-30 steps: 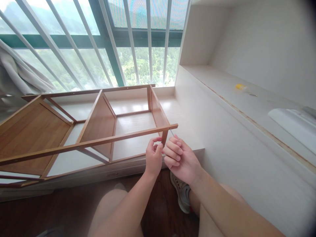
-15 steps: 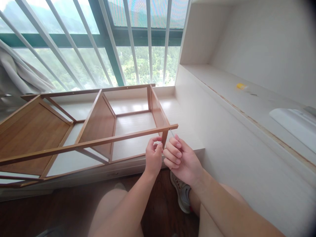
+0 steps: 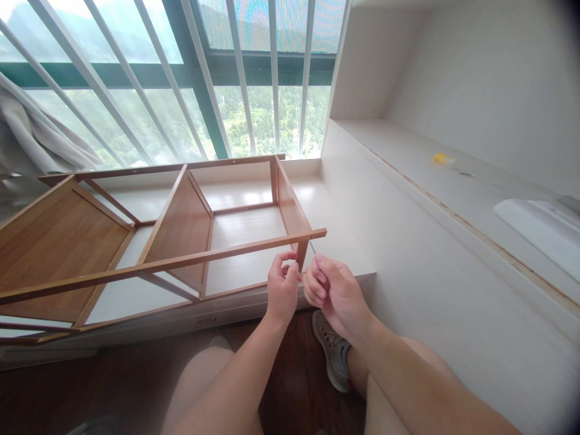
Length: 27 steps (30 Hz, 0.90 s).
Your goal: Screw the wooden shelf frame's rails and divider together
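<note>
In the head view my right hand (image 3: 338, 293) is closed, with thumb and fingers pinched round a thin grey metal rod (image 3: 312, 246), shaped like a hex key. The rod slants up to the underside of the front rail's right end, part of a brown wooden shelf unit (image 3: 235, 246) lying on its side. Close beside it, my left hand (image 3: 283, 287) is closed, thumb and forefinger curled together near the short upright post (image 3: 302, 254). What those fingers hold, if anything, is hidden.
The shelf unit rests on a pale window ledge (image 3: 244, 229) below a barred window. On the right a raised ledge (image 3: 385, 136) carries a yellow-and-clear item (image 3: 443, 159), a small metal piece (image 3: 466, 174) and a white object (image 3: 539, 226). A grey curtain (image 3: 31, 133) hangs left.
My right hand has turned about the rod, its fingers curling further in and the back of the hand rolling upward. The left hand and shelf unit stay almost where they were.
</note>
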Each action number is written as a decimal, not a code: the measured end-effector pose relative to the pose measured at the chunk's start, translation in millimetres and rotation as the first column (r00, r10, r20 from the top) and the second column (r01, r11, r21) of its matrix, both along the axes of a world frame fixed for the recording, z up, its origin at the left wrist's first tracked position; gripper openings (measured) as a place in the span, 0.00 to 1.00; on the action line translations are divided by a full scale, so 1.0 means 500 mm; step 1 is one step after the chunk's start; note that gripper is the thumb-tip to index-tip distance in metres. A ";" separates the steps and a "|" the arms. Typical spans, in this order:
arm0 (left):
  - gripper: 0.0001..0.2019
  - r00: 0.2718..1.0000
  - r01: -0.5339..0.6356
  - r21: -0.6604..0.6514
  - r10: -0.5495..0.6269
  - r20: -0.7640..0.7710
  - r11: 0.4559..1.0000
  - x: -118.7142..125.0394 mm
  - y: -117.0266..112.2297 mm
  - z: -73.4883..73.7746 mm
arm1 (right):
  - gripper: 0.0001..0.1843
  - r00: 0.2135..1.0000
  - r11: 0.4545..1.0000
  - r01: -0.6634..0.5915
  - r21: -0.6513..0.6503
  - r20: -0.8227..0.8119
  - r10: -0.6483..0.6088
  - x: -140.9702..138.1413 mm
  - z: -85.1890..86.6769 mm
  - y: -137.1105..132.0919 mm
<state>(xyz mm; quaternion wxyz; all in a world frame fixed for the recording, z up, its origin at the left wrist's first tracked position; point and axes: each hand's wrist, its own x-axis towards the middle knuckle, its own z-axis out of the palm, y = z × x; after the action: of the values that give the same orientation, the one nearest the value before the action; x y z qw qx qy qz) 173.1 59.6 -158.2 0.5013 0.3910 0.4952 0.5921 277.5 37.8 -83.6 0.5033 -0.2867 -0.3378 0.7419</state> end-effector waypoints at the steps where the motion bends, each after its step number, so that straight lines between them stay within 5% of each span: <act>1: 0.13 1.000 -0.001 0.005 0.001 -0.007 1.000 0.000 0.001 -0.002 | 0.24 0.997 0.999 0.041 0.027 0.071 -0.043 0.001 -0.002 0.003; 10: 0.14 1.000 0.010 0.018 -0.010 0.001 1.000 0.002 0.002 -0.006 | 0.26 0.924 0.967 0.136 0.215 0.325 -0.203 0.011 -0.014 0.025; 21: 0.14 1.000 0.012 0.017 -0.013 0.015 1.000 0.002 0.001 -0.008 | 0.27 0.843 0.946 0.153 0.284 0.462 -0.275 0.012 -0.022 0.029; 24: 0.14 1.000 0.007 0.002 -0.007 0.030 1.000 0.003 0.001 -0.005 | 0.26 0.912 0.969 0.149 0.197 0.352 -0.212 0.005 -0.013 0.025; 27: 0.15 0.999 -0.001 -0.026 0.002 0.036 1.000 0.002 -0.001 0.002 | 0.23 0.998 0.999 0.033 0.002 0.044 -0.033 -0.001 0.002 0.017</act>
<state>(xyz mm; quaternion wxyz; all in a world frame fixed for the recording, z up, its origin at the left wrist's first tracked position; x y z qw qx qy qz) 174.3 59.0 -157.1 0.5149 0.3732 0.4941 0.5928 277.1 46.2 -82.7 0.5082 -0.3083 -0.3444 0.7267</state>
